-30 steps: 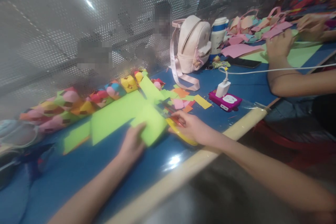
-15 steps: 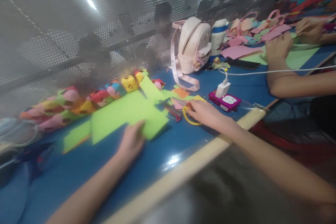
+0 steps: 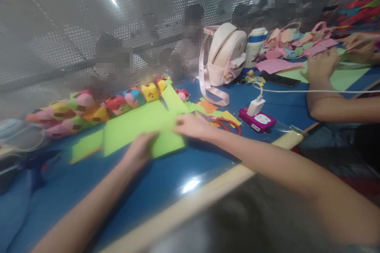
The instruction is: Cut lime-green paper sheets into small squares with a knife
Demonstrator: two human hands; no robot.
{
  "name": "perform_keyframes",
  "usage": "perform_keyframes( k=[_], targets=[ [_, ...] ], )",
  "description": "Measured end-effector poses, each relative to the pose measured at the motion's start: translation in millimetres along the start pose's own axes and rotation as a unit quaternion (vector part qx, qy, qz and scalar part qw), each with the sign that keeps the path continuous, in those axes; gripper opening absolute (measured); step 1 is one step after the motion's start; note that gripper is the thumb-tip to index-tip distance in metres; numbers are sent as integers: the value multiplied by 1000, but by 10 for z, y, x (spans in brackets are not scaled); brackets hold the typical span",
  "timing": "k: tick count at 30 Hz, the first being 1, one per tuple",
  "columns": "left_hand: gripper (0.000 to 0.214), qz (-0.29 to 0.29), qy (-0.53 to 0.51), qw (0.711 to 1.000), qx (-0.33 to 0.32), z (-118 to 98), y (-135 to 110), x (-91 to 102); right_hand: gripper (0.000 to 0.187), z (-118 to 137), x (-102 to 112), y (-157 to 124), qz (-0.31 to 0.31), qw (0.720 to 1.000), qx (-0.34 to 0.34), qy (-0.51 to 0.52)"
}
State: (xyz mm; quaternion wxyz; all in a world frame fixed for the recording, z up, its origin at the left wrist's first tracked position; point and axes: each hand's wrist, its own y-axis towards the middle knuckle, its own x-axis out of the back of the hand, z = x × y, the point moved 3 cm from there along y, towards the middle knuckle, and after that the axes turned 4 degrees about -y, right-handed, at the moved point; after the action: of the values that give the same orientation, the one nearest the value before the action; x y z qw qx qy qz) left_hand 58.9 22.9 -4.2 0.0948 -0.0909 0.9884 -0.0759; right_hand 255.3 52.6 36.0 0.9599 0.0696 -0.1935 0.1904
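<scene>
A small bright green paper sheet lies on the blue table, overlapping a larger green sheet. My left hand curls over the small sheet's near left edge and grips it. My right hand reaches in from the right, its fingers pressed together on the sheet's far right corner. Both hands are blurred by motion. Scissors with red and yellow handles lie on the table just right of my right hand, untouched.
Folded coloured paper pieces line the perforated metal wall. A pink backpack, a flask, a magenta power bank with a charger, paper scraps and a phone lie beyond. Another person's arms work at the right.
My right hand set the scissors down on the table and moved left onto the small green sheet. My left hand stayed on the sheet. The view shifted slightly.
</scene>
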Motion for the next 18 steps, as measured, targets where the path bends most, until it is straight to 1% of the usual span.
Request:
perform_keyframes(
  k=[1,3,6,8,10,12,14,18],
  targets=[
    [24,-8,0,1000,-1,-33,-2,20,31,-18,-49,59,0,999,-13,47],
    [24,-21,-8,1000,-6,-100,-32,39,27,-54,-117,152,-6,993,-34,114],
    [28,-42,-26,999,1,-180,-135,22,22,-105,-172,232,-14,986,-51,160],
    [42,-43,-23,999,3,-212,-215,-3,22,-147,-192,253,-20,979,-62,194],
    [60,-20,-6,1000,-12,-218,-274,-21,23,-193,-211,257,-23,972,-70,223],
    [70,8,13,999,-44,-191,-298,-10,25,-231,-227,250,-21,967,-76,243],
    [66,12,41,996,-73,-130,-285,44,26,-254,-242,236,-14,963,-80,257],
    [47,-6,107,989,-98,6,-228,177,31,-268,-260,198,11,953,-80,292]
  ],
)
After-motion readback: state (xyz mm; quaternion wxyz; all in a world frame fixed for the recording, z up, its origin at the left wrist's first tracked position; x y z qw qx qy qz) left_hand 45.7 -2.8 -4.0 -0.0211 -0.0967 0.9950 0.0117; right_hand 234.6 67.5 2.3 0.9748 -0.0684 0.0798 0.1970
